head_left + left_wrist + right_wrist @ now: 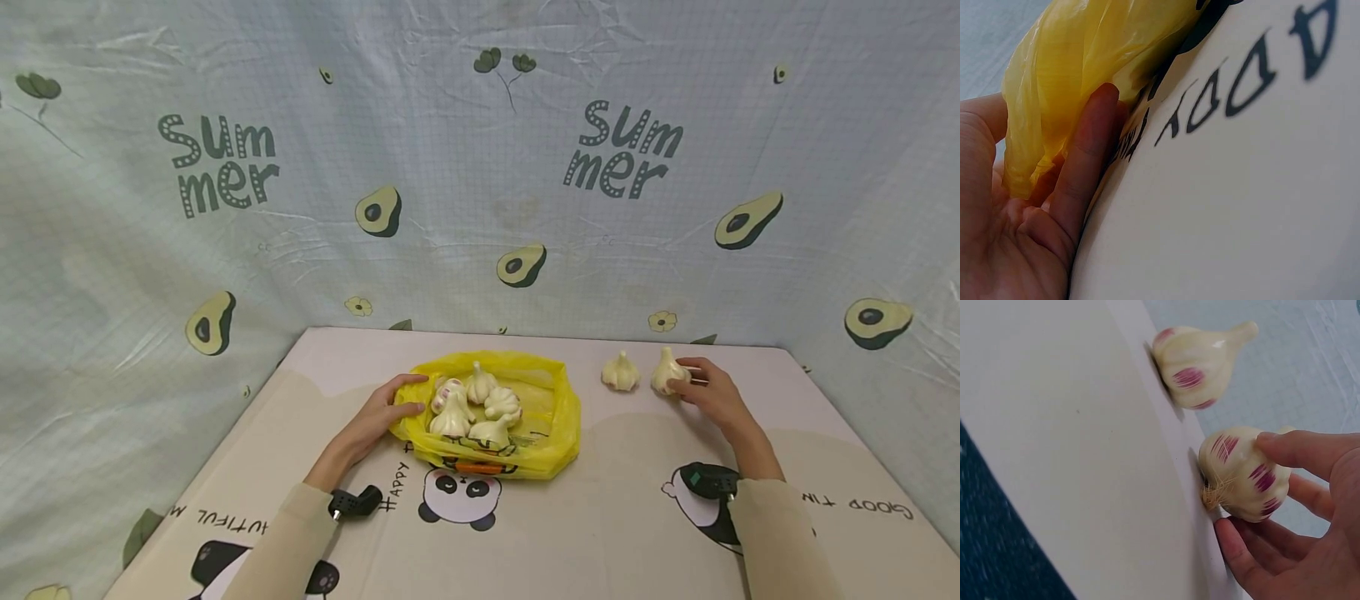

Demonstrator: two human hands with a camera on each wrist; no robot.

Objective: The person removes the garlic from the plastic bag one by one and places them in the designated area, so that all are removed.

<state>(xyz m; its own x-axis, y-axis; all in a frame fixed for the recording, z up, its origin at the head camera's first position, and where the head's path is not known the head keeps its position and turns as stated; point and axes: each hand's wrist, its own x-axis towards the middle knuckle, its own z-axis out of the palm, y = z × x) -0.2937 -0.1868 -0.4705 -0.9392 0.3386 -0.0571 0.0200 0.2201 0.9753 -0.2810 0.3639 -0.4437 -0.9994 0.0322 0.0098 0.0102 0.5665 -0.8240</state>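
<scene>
A yellow plastic bag (566,417) lies spread wide at the top, with several white garlic bulbs (450,417) inside it. My left hand (378,417) holds the bag's left side; in the left wrist view, the yellow film (1060,75) runs between thumb and fingers. Over to the right, my right hand (708,390) grips a garlic bulb (664,372) with thumb and fingers. The right wrist view shows that bulb (1247,472) with purple streaks and dry roots, close to the tabletop. Another garlic bulb (620,372) stands upright just left of it, apart from the hand.
The table wears a pale cloth (592,525) printed with pandas and lettering. Behind and at both sides hangs a light curtain (450,150) with avocado prints, meeting the table's back edge. Each wrist carries a small black device (356,502).
</scene>
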